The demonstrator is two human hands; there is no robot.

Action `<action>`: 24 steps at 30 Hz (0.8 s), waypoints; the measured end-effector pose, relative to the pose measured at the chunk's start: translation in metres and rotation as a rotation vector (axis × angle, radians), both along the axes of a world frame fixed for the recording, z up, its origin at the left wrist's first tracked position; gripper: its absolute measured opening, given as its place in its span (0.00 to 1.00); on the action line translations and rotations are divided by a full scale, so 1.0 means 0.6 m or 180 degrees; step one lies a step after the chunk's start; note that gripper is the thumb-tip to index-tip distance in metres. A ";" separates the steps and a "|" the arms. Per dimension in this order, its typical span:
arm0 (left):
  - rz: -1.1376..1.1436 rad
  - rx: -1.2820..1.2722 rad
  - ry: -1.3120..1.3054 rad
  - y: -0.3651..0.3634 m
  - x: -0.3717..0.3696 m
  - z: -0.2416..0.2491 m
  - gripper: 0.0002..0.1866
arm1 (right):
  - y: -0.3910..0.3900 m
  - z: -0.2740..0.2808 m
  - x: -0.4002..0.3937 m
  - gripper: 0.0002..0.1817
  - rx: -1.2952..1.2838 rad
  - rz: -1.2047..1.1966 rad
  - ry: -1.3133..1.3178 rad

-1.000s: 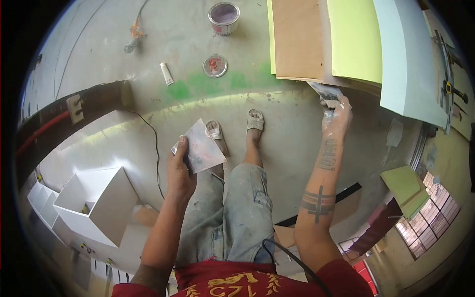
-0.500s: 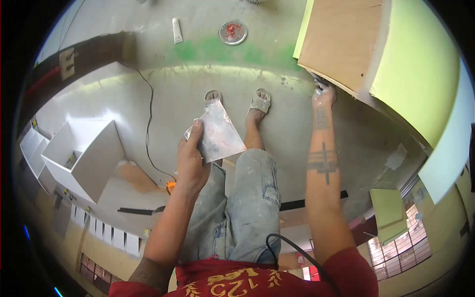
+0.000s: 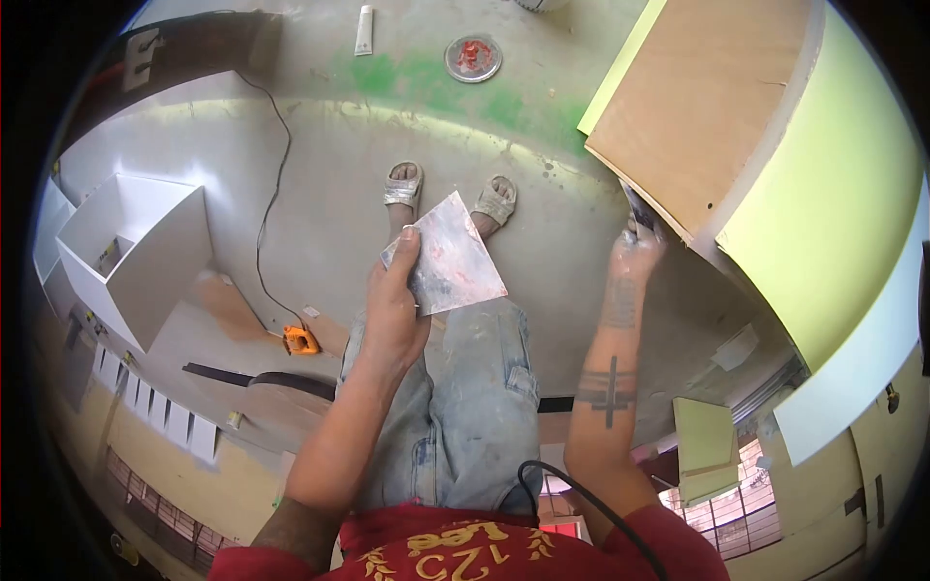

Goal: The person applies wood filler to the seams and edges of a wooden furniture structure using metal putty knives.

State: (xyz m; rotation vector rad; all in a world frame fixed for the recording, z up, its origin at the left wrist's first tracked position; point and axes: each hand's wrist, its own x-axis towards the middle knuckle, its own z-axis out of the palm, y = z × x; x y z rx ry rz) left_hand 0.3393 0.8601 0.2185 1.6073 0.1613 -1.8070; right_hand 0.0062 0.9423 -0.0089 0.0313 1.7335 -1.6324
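Note:
My left hand [image 3: 395, 286] grips a flat, smeared plate [image 3: 453, 259] by its left edge, thumb on top. Grey and reddish smears cover the plate, which is tilted above my knees. At the right, my right hand [image 3: 638, 244] is closed round a dark, flat tool [image 3: 639, 207] held against the edge of a brown wooden panel [image 3: 702, 107]. Part of the tool is hidden by the fingers. Pale green-yellow board [image 3: 823, 184] borders the panel on its right.
On the floor lie a white tube [image 3: 364, 31] and a round lid with red paste [image 3: 473, 58]. A white open box [image 3: 136, 257] stands at the left. An orange power tool [image 3: 300, 339] with a black cord [image 3: 280, 179] lies nearer my left arm.
My right hand and its tool have moved down along the panel edge. The plate in my left hand has shifted slightly right. The view has shifted too, showing the whole orange tool.

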 end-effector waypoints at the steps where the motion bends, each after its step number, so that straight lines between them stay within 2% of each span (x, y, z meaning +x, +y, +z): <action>1: 0.0042 -0.0028 -0.0029 -0.002 0.003 -0.001 0.18 | -0.015 -0.024 0.009 0.26 0.0010 -0.0115 -0.0050; 3: 0.0135 -0.0038 -0.0124 0.008 0.007 -0.013 0.18 | -0.025 -0.083 0.014 0.26 0.0216 -0.0357 -0.0211; 6: 0.0087 -0.0047 0.0012 0.044 0.042 -0.055 0.17 | -0.033 -0.198 0.014 0.22 0.0457 -0.0529 -0.0237; 10: 0.0223 0.0319 -0.0241 0.058 0.042 -0.092 0.17 | -0.070 -0.305 0.020 0.13 0.0789 -0.0298 -0.0130; 12: 0.0206 0.0449 -0.0278 0.075 0.053 -0.113 0.17 | -0.089 -0.339 0.024 0.13 0.1037 -0.0221 -0.0313; 14: 0.0179 0.0489 -0.0286 0.082 0.055 -0.126 0.17 | -0.094 -0.413 0.014 0.11 0.0637 -0.0693 -0.0739; 15: 0.0167 0.0493 -0.0287 0.086 0.056 -0.125 0.17 | -0.096 -0.416 0.016 0.10 0.0418 -0.0927 -0.0946; 18: 0.0220 0.0457 -0.0137 0.088 0.054 -0.127 0.17 | -0.086 -0.391 0.027 0.16 0.1520 -0.0274 -0.1125; 19: 0.0221 0.0424 -0.0149 0.080 0.047 -0.117 0.17 | -0.050 -0.422 0.006 0.18 0.1335 0.0363 -0.1134; 21: 0.0252 0.0302 -0.0168 0.055 0.032 -0.090 0.16 | -0.008 -0.339 0.008 0.18 0.1070 0.1570 -0.0935; 23: 0.0290 0.0148 -0.0144 0.032 0.019 -0.064 0.16 | 0.031 -0.237 0.052 0.17 0.0980 0.0581 -0.0899; 24: 0.0310 0.0080 -0.0140 0.022 0.016 -0.054 0.16 | 0.042 -0.179 0.069 0.16 0.1371 0.0740 -0.0561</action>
